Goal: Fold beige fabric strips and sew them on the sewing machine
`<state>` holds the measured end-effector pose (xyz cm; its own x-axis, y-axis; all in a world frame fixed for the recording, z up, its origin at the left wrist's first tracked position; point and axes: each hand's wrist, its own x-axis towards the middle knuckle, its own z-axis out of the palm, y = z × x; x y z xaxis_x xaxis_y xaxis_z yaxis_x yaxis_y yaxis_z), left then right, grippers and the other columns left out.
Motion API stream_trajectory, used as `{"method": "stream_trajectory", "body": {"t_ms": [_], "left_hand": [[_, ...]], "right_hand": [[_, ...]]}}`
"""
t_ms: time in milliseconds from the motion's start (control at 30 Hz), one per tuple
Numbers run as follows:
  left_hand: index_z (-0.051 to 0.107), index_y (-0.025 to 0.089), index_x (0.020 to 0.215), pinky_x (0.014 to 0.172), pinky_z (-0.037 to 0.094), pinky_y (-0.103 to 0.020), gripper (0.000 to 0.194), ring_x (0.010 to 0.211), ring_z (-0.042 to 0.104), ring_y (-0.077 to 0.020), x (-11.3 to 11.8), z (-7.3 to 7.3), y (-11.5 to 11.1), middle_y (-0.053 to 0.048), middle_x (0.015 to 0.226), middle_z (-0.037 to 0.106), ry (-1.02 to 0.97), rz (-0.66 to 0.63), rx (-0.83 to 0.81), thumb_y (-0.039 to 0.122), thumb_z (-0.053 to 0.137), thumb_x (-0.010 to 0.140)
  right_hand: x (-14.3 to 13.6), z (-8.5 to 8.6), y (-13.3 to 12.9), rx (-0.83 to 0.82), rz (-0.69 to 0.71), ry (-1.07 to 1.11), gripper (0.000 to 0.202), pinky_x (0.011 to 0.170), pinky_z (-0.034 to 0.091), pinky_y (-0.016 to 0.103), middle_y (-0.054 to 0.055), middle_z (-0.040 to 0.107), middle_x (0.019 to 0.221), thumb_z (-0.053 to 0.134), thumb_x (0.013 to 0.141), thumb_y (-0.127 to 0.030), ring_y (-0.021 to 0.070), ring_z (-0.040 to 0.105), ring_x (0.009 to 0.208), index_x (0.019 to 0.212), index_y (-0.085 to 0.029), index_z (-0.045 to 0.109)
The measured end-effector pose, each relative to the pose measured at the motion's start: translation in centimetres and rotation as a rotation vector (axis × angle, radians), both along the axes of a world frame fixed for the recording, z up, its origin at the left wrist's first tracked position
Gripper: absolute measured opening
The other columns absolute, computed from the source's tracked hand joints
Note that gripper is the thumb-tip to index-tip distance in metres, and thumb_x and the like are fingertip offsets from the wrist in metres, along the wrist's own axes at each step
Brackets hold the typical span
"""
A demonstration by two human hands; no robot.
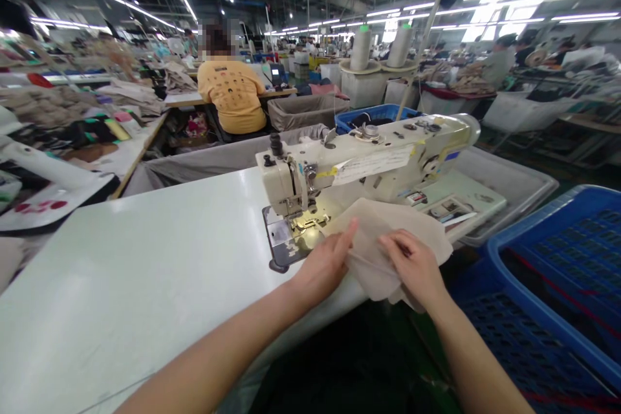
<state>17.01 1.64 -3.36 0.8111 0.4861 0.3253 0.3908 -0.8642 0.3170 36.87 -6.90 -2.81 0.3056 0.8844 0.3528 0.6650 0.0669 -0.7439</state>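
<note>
A piece of thin beige fabric (373, 226) is held up in front of the sewing machine (359, 165), part of it hanging past the table's near edge. My left hand (327, 262) grips the fabric's left side, thumb pointing up along it, just right of the needle plate (305, 226). My right hand (412, 265) pinches the cloth farther right, fingers curled in. A lamp lights the area under the presser foot, and I see no cloth beneath it. The fabric hides part of the machine bed.
A pale table top (160, 272) stretches left. Blue plastic crates (514, 226) stand on the right. Two thread cones (361, 48) rise behind the machine. A person in a yellow shirt (233, 94) sits ahead, back turned, near grey cloth-lined bins (204, 155).
</note>
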Motion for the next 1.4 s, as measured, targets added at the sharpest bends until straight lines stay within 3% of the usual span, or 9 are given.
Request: {"method": "stream_trajectory", "body": {"t_ms": [167, 433, 533, 600, 733, 833, 1033, 1267, 1400], "left_hand": [[0.061, 0.017, 0.124, 0.094, 0.053, -0.041, 0.041, 0.109, 0.062, -0.0264, -2.6, 1.9, -0.8, -0.011, 0.113, 0.066, 0.154, -0.098, 0.056, 0.006, 0.05, 0.087], [0.059, 0.021, 0.132, 0.123, 0.013, -0.065, 0.039, 0.139, 0.047, -0.029, -14.4, 0.8, -3.7, -0.011, 0.134, 0.064, 0.143, 0.009, 0.109, 0.018, 0.049, 0.095], [0.063, 0.024, 0.129, 0.123, 0.016, -0.062, 0.035, 0.135, 0.052, -0.0237, -18.2, 0.7, -3.7, -0.006, 0.129, 0.068, 0.089, 0.152, -0.041, 0.024, 0.041, 0.102], [0.065, 0.024, 0.124, 0.123, 0.025, -0.059, 0.036, 0.13, 0.056, -0.0215, -19.5, 1.3, -3.7, -0.005, 0.125, 0.069, 0.041, 0.241, -0.189, 0.029, 0.036, 0.104], [0.068, 0.02, 0.121, 0.115, 0.043, -0.047, 0.042, 0.129, 0.057, -0.0221, -20.0, 2.7, -3.7, -0.009, 0.127, 0.068, -0.069, 0.329, -0.438, 0.038, 0.034, 0.105], [0.069, 0.02, 0.121, 0.109, 0.048, -0.044, 0.044, 0.119, 0.063, -0.0238, -20.0, 3.3, -3.7, -0.009, 0.124, 0.07, -0.136, 0.395, -0.578, 0.045, 0.037, 0.103], [0.076, 0.02, 0.094, 0.093, 0.056, -0.04, 0.035, 0.098, 0.068, -0.0256, -19.6, 2.8, -4.1, -0.007, 0.102, 0.075, -0.283, 0.609, -0.548, 0.049, 0.056, 0.09], [0.071, 0.018, 0.084, 0.071, 0.054, -0.034, 0.038, 0.078, 0.067, -0.026, -18.4, 2.2, -4.8, -0.005, 0.081, 0.073, -0.277, 0.866, -0.584, 0.052, 0.054, 0.083], [0.07, 0.018, 0.079, 0.07, 0.05, -0.032, 0.045, 0.077, 0.065, -0.0248, -18.0, 2.1, -5.1, -0.005, 0.078, 0.071, -0.276, 0.909, -0.565, 0.056, 0.047, 0.089]], "right_hand": [[4.3, -2.6, 0.8, -0.038, -0.207, -0.24, 0.035, 0.081, 0.051, 0.039, 0.011, 0.068, 0.11, 0.046, 0.096, -0.043, 0.0267, 0.065, 0.095, 0.1, -0.018, 0.07], [4.4, -1.8, 2.0, -0.125, -0.19, -0.422, 0.03, 0.088, 0.051, 0.046, 0.013, 0.071, 0.108, 0.047, 0.096, -0.032, 0.0305, 0.066, 0.095, 0.093, -0.018, 0.073], [0.7, -0.2, 1.2, -0.007, -0.015, -0.196, 0.033, 0.092, 0.052, 0.043, 0.01, 0.07, 0.12, 0.058, 0.093, -0.047, 0.0301, 0.065, 0.106, 0.108, -0.022, 0.073], [-2.4, 0.9, 0.4, -0.068, 0.375, -0.019, 0.049, 0.094, 0.054, 0.039, 0.009, 0.062, 0.137, 0.069, 0.086, -0.053, 0.0295, 0.061, 0.119, 0.126, -0.026, 0.067], [-7.3, 1.5, 0.3, -0.195, 0.79, -0.039, 0.065, 0.111, 0.042, 0.042, 0.006, 0.053, 0.148, 0.083, 0.074, -0.04, 0.0287, 0.051, 0.133, 0.134, -0.028, 0.062], [-8.6, 0.2, 1.6, -0.19, 0.731, 0.038, 0.021, 0.1, 0.05, 0.035, 0.005, 0.066, 0.131, 0.064, 0.085, -0.024, 0.0238, 0.064, 0.116, 0.103, -0.024, 0.073], [-8.6, -1.0, 3.2, -0.325, 0.618, 0.085, 0.011, 0.06, 0.048, 0.025, -0.002, 0.067, 0.072, 0.06, 0.084, -0.031, 0.0191, 0.065, 0.069, 0.081, -0.022, 0.067], [-10.8, -2.2, 3.6, -0.227, 0.223, 0.563, 0.042, 0.061, 0.054, 0.031, 0.004, 0.071, 0.078, 0.071, 0.072, -0.052, 0.0212, 0.067, 0.063, 0.095, -0.024, 0.048], [-11.2, -2.8, 2.8, -0.174, 0.208, 0.407, 0.031, 0.062, 0.052, 0.029, 0.003, 0.069, 0.078, 0.07, 0.075, -0.05, 0.0206, 0.067, 0.068, 0.082, -0.025, 0.052]]}}
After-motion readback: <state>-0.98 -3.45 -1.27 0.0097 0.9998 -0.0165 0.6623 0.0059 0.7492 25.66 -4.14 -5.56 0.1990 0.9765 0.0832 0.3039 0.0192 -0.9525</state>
